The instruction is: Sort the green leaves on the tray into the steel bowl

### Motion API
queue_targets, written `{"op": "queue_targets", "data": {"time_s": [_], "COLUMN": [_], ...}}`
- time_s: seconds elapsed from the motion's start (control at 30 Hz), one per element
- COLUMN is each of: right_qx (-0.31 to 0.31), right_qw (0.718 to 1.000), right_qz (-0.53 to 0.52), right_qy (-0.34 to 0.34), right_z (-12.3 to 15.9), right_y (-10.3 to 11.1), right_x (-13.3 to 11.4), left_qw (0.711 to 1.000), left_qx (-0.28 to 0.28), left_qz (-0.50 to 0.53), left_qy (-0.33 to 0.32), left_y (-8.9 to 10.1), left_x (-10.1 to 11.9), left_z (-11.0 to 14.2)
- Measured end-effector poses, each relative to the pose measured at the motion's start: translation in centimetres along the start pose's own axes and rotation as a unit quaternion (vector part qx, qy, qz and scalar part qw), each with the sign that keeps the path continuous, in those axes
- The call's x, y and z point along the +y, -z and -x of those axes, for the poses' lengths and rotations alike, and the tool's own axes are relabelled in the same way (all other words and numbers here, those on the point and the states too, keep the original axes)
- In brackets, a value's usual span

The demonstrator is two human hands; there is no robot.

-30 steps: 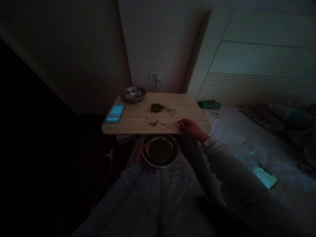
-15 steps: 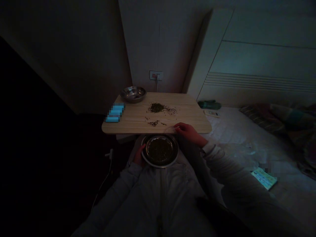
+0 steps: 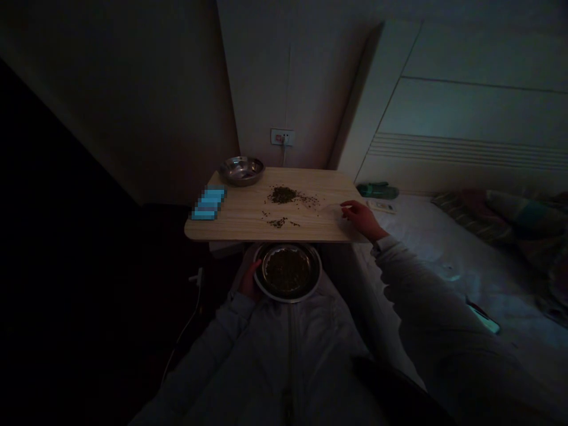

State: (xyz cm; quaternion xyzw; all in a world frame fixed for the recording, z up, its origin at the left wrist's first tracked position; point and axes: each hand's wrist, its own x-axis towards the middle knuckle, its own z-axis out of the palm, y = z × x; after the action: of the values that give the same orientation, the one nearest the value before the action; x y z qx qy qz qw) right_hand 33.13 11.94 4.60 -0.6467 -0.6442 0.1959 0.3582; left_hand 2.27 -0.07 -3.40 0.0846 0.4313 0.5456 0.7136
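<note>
My left hand (image 3: 252,283) grips the left rim of a round metal bowl (image 3: 314,284), tucked against my lap below the table edge. A smaller shiny-rimmed dish (image 3: 267,260) sits inside it, filled with dark greenish bits. Over the right part of the small wooden table (image 3: 235,228), my right hand (image 3: 360,218) pinches a thin, see-through piece (image 3: 332,208), faint in the dim light. A pile of small dark green grains (image 3: 283,194) lies at the table's middle, with loose grains to its right. Nearer the front edge is a smaller scatter of grains (image 3: 277,222).
Another metal bowl (image 3: 242,171) stands at the table's back left, behind a lit, blurred-out screen (image 3: 209,203). To the right, a bed (image 3: 426,236) holds a green bottle (image 3: 377,190), a pale remote-like object (image 3: 381,206) and a phone (image 3: 483,316). A wall socket (image 3: 282,137) has a plug in it.
My right hand has moved right and away from me, from the table's front edge to its right side, carrying the see-through piece. My left hand and the bowl have stayed put.
</note>
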Motion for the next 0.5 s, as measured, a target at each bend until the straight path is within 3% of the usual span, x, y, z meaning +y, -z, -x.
{"op": "queue_targets", "data": {"time_s": [0.27, 0.5], "right_qx": [-0.028, -0.073], "right_qw": [0.998, 0.994], "right_qz": [0.048, 0.063], "right_qy": [-0.009, 0.040], "right_z": [-0.2, 1.0], "right_y": [-1.5, -2.3], "right_x": [-1.5, -3.0], "left_qw": [1.000, 1.000], "left_qx": [0.003, 0.005], "left_qz": [0.008, 0.002], "left_qy": [0.006, 0.007], "left_y": [0.0, -0.4], "left_x": [0.0, 0.2], "left_z": [0.0, 0.4]}}
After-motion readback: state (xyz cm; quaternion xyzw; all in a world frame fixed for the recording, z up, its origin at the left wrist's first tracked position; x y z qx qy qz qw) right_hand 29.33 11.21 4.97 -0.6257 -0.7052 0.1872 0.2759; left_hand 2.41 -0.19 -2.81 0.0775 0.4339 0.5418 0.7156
